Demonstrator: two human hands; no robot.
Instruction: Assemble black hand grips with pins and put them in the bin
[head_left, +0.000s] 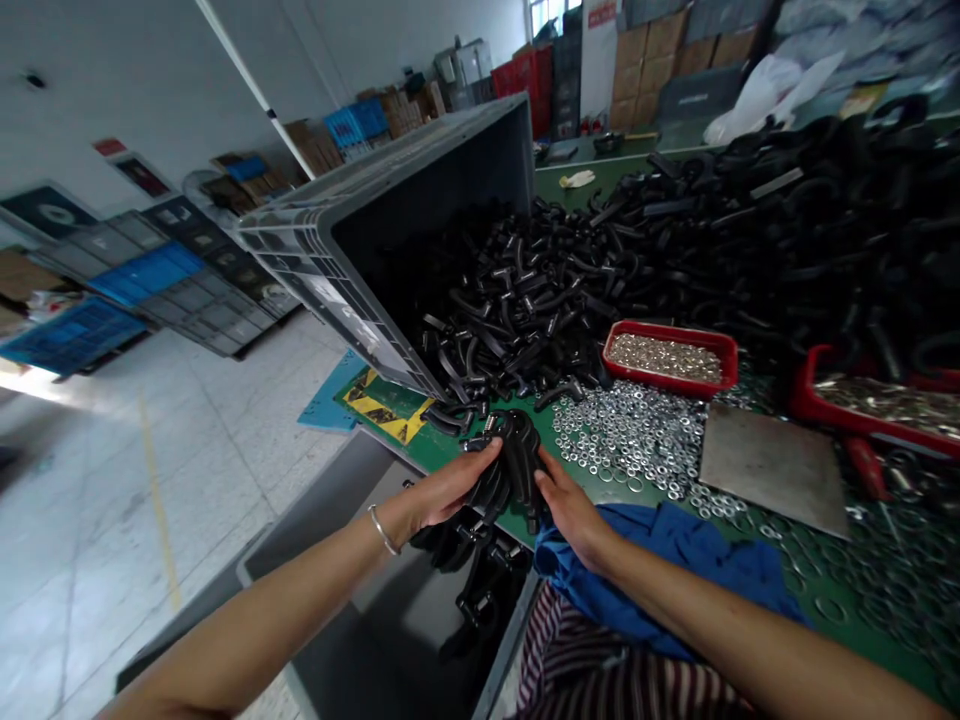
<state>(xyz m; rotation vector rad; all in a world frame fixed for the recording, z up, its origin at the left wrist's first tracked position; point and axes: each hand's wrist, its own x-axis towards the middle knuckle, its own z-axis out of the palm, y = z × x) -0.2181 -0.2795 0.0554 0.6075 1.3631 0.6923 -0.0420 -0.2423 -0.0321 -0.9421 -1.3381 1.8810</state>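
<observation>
My left hand (448,488) and my right hand (570,510) close from both sides on a bunch of black curved rubber hoses (514,462) at the front edge of the green table (427,450). The left fingers press on the bunch's left side, the right fingers on its right side. A bracelet sits on my left wrist. A few more black hoses (469,585) lie below the hands in a grey crate (337,520) on the floor. Behind the hands a big heap of the same hoses (540,300) spills from a tipped grey crate (322,250).
Loose metal washers (637,435) are spread right of the hands, near a red tray (670,355) of washers and a flat grey plate (772,465). A blue cloth (675,560) lies at the table edge. Stacked crates line the floor at left.
</observation>
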